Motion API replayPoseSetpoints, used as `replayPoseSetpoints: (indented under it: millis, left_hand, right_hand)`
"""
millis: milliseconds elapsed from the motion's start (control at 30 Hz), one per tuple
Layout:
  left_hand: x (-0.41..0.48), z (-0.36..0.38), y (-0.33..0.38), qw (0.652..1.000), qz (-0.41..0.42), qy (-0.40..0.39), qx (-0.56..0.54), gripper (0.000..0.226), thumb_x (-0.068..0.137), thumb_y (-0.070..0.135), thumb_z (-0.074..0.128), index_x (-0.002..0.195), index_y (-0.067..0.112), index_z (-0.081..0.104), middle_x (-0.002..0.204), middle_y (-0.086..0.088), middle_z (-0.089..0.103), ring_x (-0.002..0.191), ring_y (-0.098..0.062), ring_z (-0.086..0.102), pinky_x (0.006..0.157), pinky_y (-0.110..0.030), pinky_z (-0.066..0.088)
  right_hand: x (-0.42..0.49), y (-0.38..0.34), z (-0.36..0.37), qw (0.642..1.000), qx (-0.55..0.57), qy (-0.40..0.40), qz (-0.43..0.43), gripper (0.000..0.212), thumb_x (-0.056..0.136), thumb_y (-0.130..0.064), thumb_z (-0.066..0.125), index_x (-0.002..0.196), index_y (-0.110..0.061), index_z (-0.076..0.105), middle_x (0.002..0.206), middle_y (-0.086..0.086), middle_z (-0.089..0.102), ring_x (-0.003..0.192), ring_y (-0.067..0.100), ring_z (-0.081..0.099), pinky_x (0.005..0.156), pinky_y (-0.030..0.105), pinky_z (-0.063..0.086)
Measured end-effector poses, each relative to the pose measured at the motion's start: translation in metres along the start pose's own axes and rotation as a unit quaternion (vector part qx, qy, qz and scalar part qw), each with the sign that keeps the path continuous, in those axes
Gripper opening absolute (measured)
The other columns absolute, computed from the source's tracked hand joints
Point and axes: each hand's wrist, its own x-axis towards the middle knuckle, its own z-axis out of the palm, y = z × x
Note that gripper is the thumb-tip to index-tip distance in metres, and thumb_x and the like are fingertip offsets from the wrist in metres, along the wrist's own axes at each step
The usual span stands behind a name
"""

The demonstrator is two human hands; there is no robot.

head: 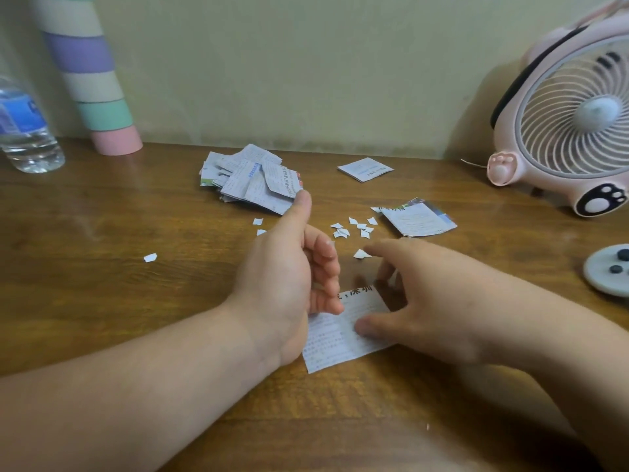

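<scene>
A printed paper slip lies flat on the wooden table between my hands. My left hand stands on its edge at the slip's left side, thumb up and fingers curled inward, holding nothing I can see. My right hand hovers over the slip's right part, its thumb pressing on the paper and its fingers spread and blurred above it. A pile of folded paper pieces lies behind my left thumb.
Small torn paper scraps are scattered mid-table. A folded square and a larger folded piece lie further right. A pink fan stands at the right, a water bottle and a striped tube at the left, a round disc at the right edge.
</scene>
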Motion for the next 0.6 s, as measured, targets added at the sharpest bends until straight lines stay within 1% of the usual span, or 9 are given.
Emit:
replayPoseSetpoints:
  millis: [100, 200, 267, 333, 400, 433, 500, 567, 600]
  left_hand:
    - [0.001, -0.001, -0.002, 1.000, 0.002, -0.003, 0.013, 0.041, 0.095, 0.044, 0.060, 0.069, 0.014, 0.056, 0.057, -0.003, 0.051, 0.043, -0.016, 0.044, 0.038, -0.024, 0.037]
    - [0.001, -0.001, 0.001, 1.000, 0.017, -0.003, -0.021, 0.020, 0.093, 0.028, 0.067, 0.087, 0.013, 0.056, 0.062, -0.004, 0.054, 0.045, -0.015, 0.044, 0.037, -0.023, 0.033]
    - [0.003, -0.002, 0.008, 0.997, 0.021, -0.006, -0.074, 0.016, 0.093, 0.021, 0.066, 0.090, 0.012, 0.052, 0.064, -0.005, 0.054, 0.046, -0.014, 0.042, 0.035, -0.022, 0.028]
    - [0.007, -0.004, 0.018, 0.993, 0.017, 0.000, -0.118, 0.014, 0.093, 0.016, 0.063, 0.086, 0.013, 0.051, 0.064, -0.005, 0.053, 0.047, -0.013, 0.040, 0.035, -0.021, 0.025]
    - [0.015, -0.008, 0.027, 0.992, 0.012, 0.016, -0.125, 0.014, 0.093, 0.017, 0.063, 0.084, 0.014, 0.053, 0.065, -0.004, 0.053, 0.049, -0.013, 0.040, 0.035, -0.021, 0.027]
    - [0.020, -0.012, 0.031, 0.996, 0.030, 0.017, -0.079, 0.013, 0.092, 0.018, 0.065, 0.086, 0.014, 0.055, 0.068, -0.005, 0.056, 0.050, -0.014, 0.043, 0.037, -0.022, 0.031]
    - [0.028, -0.020, 0.031, 0.985, 0.107, -0.012, 0.136, 0.019, 0.087, 0.021, 0.075, 0.094, 0.016, 0.059, 0.077, -0.004, 0.066, 0.058, -0.015, 0.055, 0.046, -0.028, 0.041]
    - [0.027, -0.024, 0.027, 0.926, 0.144, -0.100, 0.333, 0.042, 0.075, 0.033, 0.083, 0.107, 0.022, 0.059, 0.085, 0.004, 0.075, 0.071, -0.012, 0.064, 0.066, -0.033, 0.048]
    - [0.026, -0.025, 0.024, 0.900, 0.137, -0.149, 0.385, 0.050, 0.071, 0.038, 0.081, 0.112, 0.027, 0.057, 0.087, 0.005, 0.077, 0.075, -0.011, 0.066, 0.073, -0.035, 0.049]
  right_hand:
    - [0.001, -0.006, 0.001, 1.000, 0.020, -0.018, 0.003, 0.070, 0.082, -0.055, 0.072, 0.141, -0.034, 0.040, 0.104, -0.015, 0.060, 0.093, 0.008, 0.060, 0.084, 0.031, 0.053]
    - [0.003, -0.005, 0.001, 0.998, 0.057, -0.033, 0.006, 0.079, 0.084, -0.045, 0.074, 0.149, -0.034, 0.031, 0.100, -0.016, 0.060, 0.088, 0.003, 0.057, 0.071, 0.019, 0.046]
    - [0.000, -0.005, 0.001, 0.996, 0.077, -0.037, 0.001, 0.079, 0.085, -0.039, 0.072, 0.150, -0.036, 0.027, 0.098, -0.015, 0.060, 0.089, 0.003, 0.057, 0.076, 0.021, 0.048]
    - [-0.003, -0.004, 0.001, 0.995, 0.088, -0.037, -0.002, 0.074, 0.086, -0.036, 0.070, 0.147, -0.039, 0.027, 0.096, -0.013, 0.061, 0.089, 0.004, 0.060, 0.082, 0.029, 0.053]
    - [-0.005, -0.002, 0.002, 0.995, 0.094, -0.030, -0.006, 0.070, 0.087, -0.034, 0.069, 0.143, -0.040, 0.029, 0.095, -0.012, 0.062, 0.088, 0.005, 0.061, 0.083, 0.032, 0.055]
    - [-0.005, -0.001, 0.003, 0.995, 0.096, -0.024, -0.010, 0.068, 0.087, -0.033, 0.069, 0.142, -0.041, 0.030, 0.094, -0.013, 0.062, 0.087, 0.004, 0.060, 0.083, 0.032, 0.055]
    - [-0.007, 0.000, 0.005, 0.994, 0.105, -0.016, -0.019, 0.064, 0.087, -0.031, 0.069, 0.137, -0.044, 0.032, 0.093, -0.014, 0.061, 0.087, 0.003, 0.060, 0.083, 0.031, 0.055]
    - [-0.009, 0.001, 0.008, 0.992, 0.120, -0.003, -0.034, 0.058, 0.086, -0.026, 0.068, 0.130, -0.048, 0.035, 0.090, -0.014, 0.062, 0.084, 0.002, 0.059, 0.080, 0.030, 0.055]
    - [-0.009, 0.001, 0.009, 0.991, 0.129, 0.006, -0.041, 0.056, 0.086, -0.025, 0.068, 0.125, -0.049, 0.037, 0.090, -0.014, 0.061, 0.083, 0.002, 0.059, 0.078, 0.029, 0.054]
